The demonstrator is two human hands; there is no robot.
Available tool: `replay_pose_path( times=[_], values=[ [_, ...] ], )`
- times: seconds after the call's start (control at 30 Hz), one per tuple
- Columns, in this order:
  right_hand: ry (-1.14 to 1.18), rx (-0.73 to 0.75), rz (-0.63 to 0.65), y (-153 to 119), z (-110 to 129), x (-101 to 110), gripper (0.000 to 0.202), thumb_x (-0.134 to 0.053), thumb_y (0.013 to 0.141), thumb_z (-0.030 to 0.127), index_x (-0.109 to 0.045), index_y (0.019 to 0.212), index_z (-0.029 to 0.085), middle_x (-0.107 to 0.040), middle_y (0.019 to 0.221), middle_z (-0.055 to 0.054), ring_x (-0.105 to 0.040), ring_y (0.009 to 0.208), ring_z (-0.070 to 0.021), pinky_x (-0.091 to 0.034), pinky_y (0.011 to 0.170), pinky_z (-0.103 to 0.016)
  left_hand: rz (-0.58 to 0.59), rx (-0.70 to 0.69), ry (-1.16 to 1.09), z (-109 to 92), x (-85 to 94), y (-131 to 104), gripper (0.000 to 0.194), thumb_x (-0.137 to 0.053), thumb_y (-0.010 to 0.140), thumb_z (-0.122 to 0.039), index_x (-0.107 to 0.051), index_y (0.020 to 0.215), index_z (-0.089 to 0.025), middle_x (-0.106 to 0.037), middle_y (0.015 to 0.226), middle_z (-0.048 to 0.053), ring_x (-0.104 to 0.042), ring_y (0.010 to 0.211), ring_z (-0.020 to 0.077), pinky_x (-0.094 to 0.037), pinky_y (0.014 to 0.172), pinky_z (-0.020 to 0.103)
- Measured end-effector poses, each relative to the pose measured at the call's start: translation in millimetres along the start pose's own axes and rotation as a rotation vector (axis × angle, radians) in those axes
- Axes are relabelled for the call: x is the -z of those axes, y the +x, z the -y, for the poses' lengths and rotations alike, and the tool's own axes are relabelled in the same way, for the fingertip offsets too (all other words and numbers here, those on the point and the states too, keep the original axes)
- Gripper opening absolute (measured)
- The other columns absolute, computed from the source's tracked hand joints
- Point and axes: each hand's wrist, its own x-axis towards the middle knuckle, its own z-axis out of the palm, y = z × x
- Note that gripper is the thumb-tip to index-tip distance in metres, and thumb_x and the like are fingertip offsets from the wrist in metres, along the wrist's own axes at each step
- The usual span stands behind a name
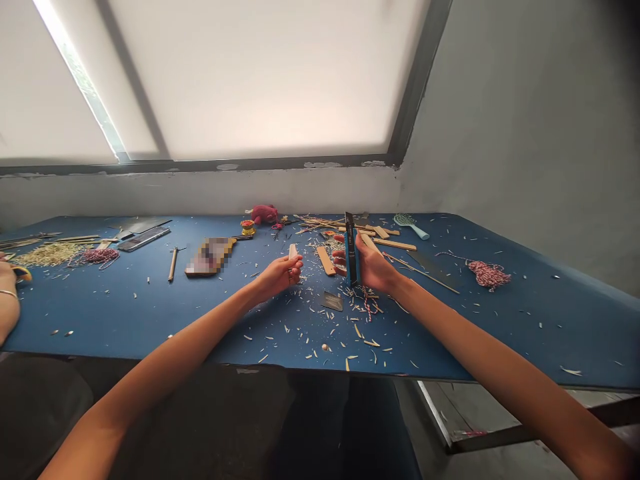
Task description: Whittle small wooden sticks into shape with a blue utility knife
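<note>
My left hand (280,275) is closed in a pinch around a small pale flat strip (293,251), which sticks up past the fingertips. A slim black-and-blue box (352,252) stands on edge in my right hand (376,267), its fingers behind it and the thumb along the near side. Between the hands lies a tan wooden piece (326,261) with a small hole. Just below, a small dark metal plate (332,301) rests on the blue table (210,327) among scattered wood shavings.
Bamboo sticks (325,221), wooden strips (395,244) and a green hairbrush (412,225) lie toward the back. Red-and-white string (489,275) is bundled at right. Leftward are a blurred-out flat item (210,257), a phone (145,239) and another person's hand (7,283).
</note>
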Motion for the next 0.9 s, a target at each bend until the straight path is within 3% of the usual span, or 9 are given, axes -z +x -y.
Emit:
replay_pose_path(
  times=[0.3, 0.8, 0.9],
  values=[
    [0.017, -0.007, 0.061, -0.9, 0.1, -0.2, 0.046, -0.038, 0.087, 0.056, -0.045, 0.128, 0.036, -0.064, 0.088, -0.001, -0.060, 0.083, -0.0149, -0.048, 0.085, -0.036, 0.019, -0.017, 0.019, 4.0, 2.6, 0.5, 0.016, -0.064, 0.078, -0.018, -0.055, 0.089, -0.010, -0.048, 0.070, -0.002, -0.043, 0.053, 0.0018, -0.039, 0.053, 0.014],
    [-0.022, 0.001, 0.033, -2.3, -2.5, -4.7, 0.045, -0.041, 0.085, 0.056, -0.046, 0.125, 0.037, -0.058, 0.085, 0.001, -0.055, 0.069, -0.0105, -0.051, 0.068, -0.026, -0.008, -0.013, 0.012, 3.4, 0.4, -0.7, 0.019, -0.067, 0.076, -0.018, -0.056, 0.089, -0.010, -0.050, 0.069, -0.002, -0.043, 0.053, 0.0021, -0.038, 0.051, 0.014],
    [-0.028, 0.025, 0.061, -1.7, -3.3, -5.6, 0.044, -0.042, 0.085, 0.057, -0.047, 0.123, 0.036, -0.055, 0.080, 0.002, -0.047, 0.058, -0.0072, -0.047, 0.057, -0.021, 0.006, -0.016, 0.008, 3.1, 0.6, -1.0, 0.019, -0.066, 0.076, -0.018, -0.056, 0.090, -0.010, -0.050, 0.070, -0.002, -0.044, 0.054, 0.0023, -0.038, 0.052, 0.014]
  ],
)
